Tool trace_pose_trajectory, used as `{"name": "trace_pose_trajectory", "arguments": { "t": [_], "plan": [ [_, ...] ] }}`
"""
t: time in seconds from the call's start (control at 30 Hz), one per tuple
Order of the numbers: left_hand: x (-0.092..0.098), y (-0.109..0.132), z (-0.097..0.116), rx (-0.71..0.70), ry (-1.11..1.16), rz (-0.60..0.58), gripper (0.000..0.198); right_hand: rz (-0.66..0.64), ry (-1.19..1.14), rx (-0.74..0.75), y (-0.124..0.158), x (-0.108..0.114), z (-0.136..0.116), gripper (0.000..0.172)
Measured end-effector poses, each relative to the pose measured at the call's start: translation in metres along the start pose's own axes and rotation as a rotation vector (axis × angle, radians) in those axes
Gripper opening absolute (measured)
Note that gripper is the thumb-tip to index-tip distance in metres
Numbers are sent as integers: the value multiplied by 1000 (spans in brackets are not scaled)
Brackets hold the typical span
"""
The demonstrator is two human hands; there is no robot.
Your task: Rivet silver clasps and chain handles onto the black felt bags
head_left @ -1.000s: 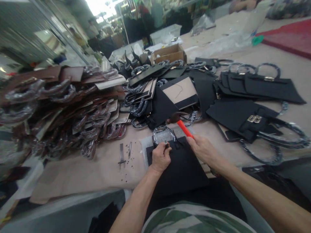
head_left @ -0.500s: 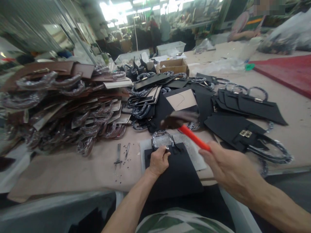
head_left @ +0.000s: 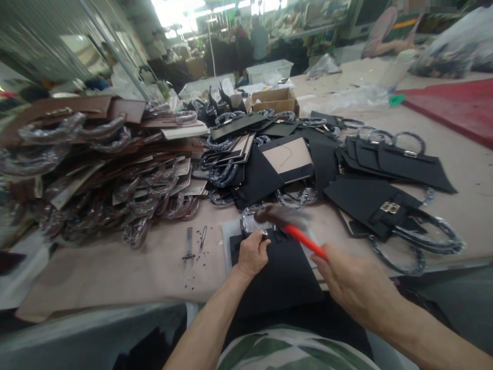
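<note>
A black bag panel (head_left: 277,277) lies flat at the table's front edge, its plastic-wrapped handle pointing away from me. Over its upper part my left hand (head_left: 253,253) is closed on a small metal tool (head_left: 264,234), of which only the shiny top shows. My right hand (head_left: 346,275) grips the red handle of a hammer (head_left: 306,241). The hammer's head, blurred by motion, is above the bag handle, just beyond my left hand. Left of the panel lie a metal divider tool (head_left: 188,246), a thin metal rod (head_left: 203,239) and several tiny dark pieces.
Brown bag pieces with wrapped handles (head_left: 73,123) are piled at the left. Black bag pieces (head_left: 265,177) spread across the middle and right. Behind them stands a cardboard box (head_left: 275,97). A red board (head_left: 454,108) lies at the far right, near a seated person.
The hammer and my right hand have moved down and slightly left, bringing the hammer's head closer to my left hand. My left hand has stayed in nearly the same place.
</note>
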State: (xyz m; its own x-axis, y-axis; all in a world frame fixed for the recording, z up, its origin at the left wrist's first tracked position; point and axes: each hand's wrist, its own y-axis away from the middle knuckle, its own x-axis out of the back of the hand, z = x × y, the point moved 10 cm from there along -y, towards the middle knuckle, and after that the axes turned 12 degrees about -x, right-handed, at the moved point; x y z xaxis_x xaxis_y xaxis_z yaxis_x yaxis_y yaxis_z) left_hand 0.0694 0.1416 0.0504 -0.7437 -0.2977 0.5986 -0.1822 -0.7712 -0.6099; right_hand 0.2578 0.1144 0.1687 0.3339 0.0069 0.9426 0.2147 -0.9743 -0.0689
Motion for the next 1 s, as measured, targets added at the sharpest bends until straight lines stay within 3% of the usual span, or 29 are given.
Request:
{"name": "trace_pose_trajectory", "arguments": {
  "t": [0.1,0.23,0.37,0.43,0.5,0.57,0.63,0.7,0.8,0.87,1.0],
  "plan": [
    [1,0,1,-3,-16,4,11,-155,16,-59,-2,-18,10,35],
    [1,-1,1,14,8,-9,9,-220,-288,-319,-5,-35,54,39],
    [1,-1,2,13,33,-10,8,-405,-575,-695,15,-96,121,43],
    [1,-2,2,18,23,-18,8,-385,-538,-745,19,-113,148,43],
    [2,-2,3,24,10,-20,7,-275,-318,-670,11,-111,161,42],
    [4,-2,5,21,2,-17,7,-117,-26,-554,-3,-97,152,35],
    [6,-1,7,4,3,-8,8,33,145,-412,-16,-84,122,32],
    [6,-1,10,-11,16,1,10,104,134,-240,-28,-85,78,40],
    [1,1,5,38,83,8,12,63,27,-58,-36,-111,21,48],
    [-1,5,-11,200,192,77,16,40,34,-39,-36,-131,3,54],
    [31,34,-59,652,421,496,34,24,68,-59,-33,-151,-2,61]
  ]
}}
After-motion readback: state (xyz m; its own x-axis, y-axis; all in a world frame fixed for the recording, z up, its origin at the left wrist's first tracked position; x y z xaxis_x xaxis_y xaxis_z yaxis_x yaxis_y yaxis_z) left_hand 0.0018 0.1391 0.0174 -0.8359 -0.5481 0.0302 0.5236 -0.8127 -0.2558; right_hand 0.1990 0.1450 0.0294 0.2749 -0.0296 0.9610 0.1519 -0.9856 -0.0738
